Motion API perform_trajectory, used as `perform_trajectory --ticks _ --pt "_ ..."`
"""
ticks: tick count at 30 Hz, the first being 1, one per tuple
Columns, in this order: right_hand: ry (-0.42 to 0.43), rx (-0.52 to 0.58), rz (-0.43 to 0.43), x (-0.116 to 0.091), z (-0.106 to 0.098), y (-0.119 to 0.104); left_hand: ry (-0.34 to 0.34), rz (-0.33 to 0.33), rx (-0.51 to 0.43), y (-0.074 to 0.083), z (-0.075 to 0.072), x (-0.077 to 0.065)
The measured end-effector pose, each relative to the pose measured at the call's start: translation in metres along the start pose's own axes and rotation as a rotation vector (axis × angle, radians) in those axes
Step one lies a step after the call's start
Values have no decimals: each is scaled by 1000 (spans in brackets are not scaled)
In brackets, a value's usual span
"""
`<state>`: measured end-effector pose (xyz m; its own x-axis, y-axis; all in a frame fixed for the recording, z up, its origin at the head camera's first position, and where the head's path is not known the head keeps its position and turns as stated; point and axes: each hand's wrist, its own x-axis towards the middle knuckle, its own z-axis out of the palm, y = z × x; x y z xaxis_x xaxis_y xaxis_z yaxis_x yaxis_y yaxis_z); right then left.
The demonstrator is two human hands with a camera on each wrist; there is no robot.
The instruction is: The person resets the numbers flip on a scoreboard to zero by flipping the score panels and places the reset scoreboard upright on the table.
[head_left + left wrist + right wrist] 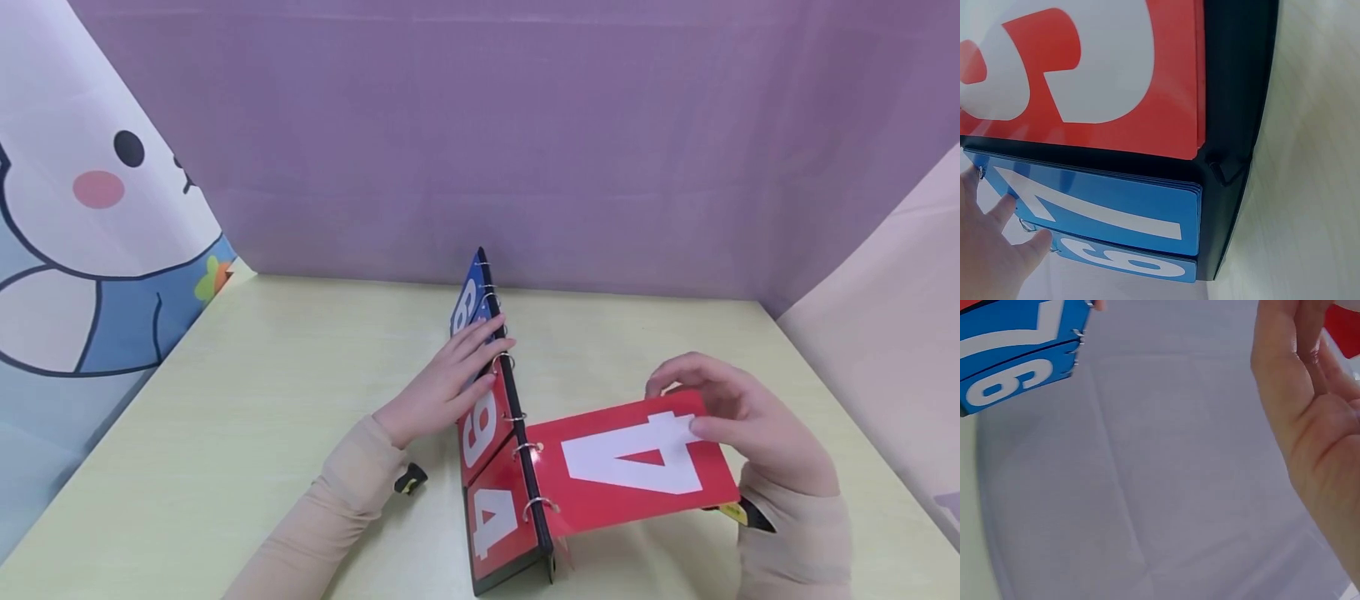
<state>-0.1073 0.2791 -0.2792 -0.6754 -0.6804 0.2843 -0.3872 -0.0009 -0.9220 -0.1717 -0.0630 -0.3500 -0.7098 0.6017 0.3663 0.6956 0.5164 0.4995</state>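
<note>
A tabletop flip scoreboard (527, 479) stands on the table, seen nearly end-on, with metal rings along its top edge. Red number cards hang on its near half and blue ones on its far half. My left hand (442, 387) rests across that top edge at the middle, fingers extended; the left wrist view shows it beside the blue cards (1104, 206). Over on the right, my right hand (765, 425) pinches the free end of a red card (637, 462) marked with a white 4, swung out from the rings. Another red 4 (498, 521) lies against the board's left face.
Pale wood-look table (262, 392) surrounds the board. A purple cloth (525, 142) hangs behind, and a cloth with a cartoon animal (97, 242) hangs at the left. Small black-and-yellow pieces (410, 479) show by both wrists.
</note>
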Motion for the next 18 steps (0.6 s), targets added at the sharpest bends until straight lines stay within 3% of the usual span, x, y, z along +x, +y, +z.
perform_trajectory --ticks 5,9,13,17,18 --pt "-5 11 -83 -7 1 -7 5 11 -4 0 0 0" --pt "47 -3 45 -17 9 -21 6 14 -5 0 0 0" --pt "70 -175 122 -26 20 -32 5 13 -3 -1 1 0" --pt "100 -284 40 -28 31 -34 7 12 -2 -2 2 0" --pt "124 -304 51 -28 34 -35 8 13 -3 -2 2 0"
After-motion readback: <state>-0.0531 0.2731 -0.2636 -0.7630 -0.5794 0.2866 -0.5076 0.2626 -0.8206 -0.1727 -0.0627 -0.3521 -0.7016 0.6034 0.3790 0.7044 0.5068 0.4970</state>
